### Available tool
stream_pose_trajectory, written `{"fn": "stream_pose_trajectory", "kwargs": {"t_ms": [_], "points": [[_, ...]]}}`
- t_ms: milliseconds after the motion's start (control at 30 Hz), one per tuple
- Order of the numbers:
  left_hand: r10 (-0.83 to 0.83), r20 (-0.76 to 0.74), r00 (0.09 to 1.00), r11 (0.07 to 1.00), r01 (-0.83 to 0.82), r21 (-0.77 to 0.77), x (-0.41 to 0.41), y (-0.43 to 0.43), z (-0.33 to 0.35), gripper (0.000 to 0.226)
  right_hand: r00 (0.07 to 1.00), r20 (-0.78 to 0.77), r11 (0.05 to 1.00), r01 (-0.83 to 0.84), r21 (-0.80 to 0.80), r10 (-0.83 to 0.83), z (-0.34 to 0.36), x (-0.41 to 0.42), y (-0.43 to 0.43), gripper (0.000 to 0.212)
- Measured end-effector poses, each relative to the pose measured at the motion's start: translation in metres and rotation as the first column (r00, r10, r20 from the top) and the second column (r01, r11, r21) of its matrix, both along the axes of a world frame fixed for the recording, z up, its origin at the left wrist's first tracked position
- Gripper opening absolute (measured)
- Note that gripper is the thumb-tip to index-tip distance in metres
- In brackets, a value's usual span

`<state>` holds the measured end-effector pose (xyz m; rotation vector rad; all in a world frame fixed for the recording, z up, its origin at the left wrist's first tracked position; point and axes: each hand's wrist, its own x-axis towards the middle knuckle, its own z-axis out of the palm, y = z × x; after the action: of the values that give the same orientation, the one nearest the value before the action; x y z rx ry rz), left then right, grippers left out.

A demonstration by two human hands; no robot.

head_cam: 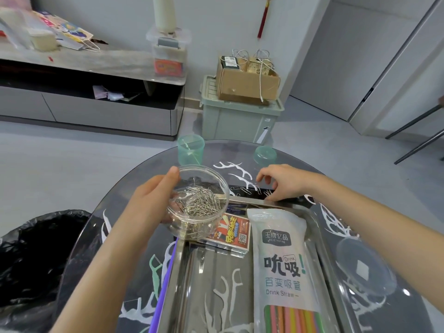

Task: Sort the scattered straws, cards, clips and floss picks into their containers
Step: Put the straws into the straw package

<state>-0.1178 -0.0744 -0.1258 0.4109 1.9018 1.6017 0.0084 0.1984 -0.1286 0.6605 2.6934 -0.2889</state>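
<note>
My left hand [149,203] grips a clear round tub of metal paper clips [199,205] and holds it above the far left corner of the steel tray [319,248]. My right hand [283,181] reaches past the tray's far rim, fingers curled down over loose paper clips [242,189] on the dark table; whether it pinches one is hidden. White floss picks [236,173] lie near it, more floss picks [225,294] in the tray, and a green floss pick [155,267] at the left. A straw bag [283,260] and a card box [234,233] lie in the tray.
A green cup [191,150] and its green lid [265,155] stand at the table's far edge. A clear lid [365,265] lies right of the tray. A purple straw [165,284] runs along the tray's left side. A black-lined bin [36,260] stands at the left.
</note>
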Motion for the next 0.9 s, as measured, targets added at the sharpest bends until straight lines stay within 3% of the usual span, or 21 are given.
{"fn": "stream_pose_trajectory", "kwargs": {"t_ms": [100,367,533,700,900], "points": [[-0.032,0.014,0.999,0.999,0.033,-0.009,0.006,0.003,0.003,0.033,1.000,0.008,1.000,-0.030,0.001,0.030,0.003,-0.003,-0.004,0.050],[-0.013,0.039,0.999,1.000,0.013,-0.003,0.020,0.004,0.012,0.033,0.991,-0.088,0.989,-0.095,0.115,0.105,-0.009,0.000,-0.005,0.007],[-0.024,-0.001,1.000,0.999,0.023,-0.030,0.031,0.003,0.016,0.035,0.992,-0.118,0.996,-0.025,0.085,0.035,-0.007,0.010,0.003,0.009],[-0.028,0.003,1.000,0.995,0.028,-0.094,0.041,0.004,0.015,0.034,0.998,-0.023,0.998,-0.064,0.018,0.064,0.000,0.017,0.009,0.032],[-0.024,-0.052,0.998,0.989,0.017,-0.146,0.055,0.002,0.018,0.034,0.985,-0.060,0.980,-0.154,0.130,0.162,-0.006,0.013,0.003,0.016]]}}
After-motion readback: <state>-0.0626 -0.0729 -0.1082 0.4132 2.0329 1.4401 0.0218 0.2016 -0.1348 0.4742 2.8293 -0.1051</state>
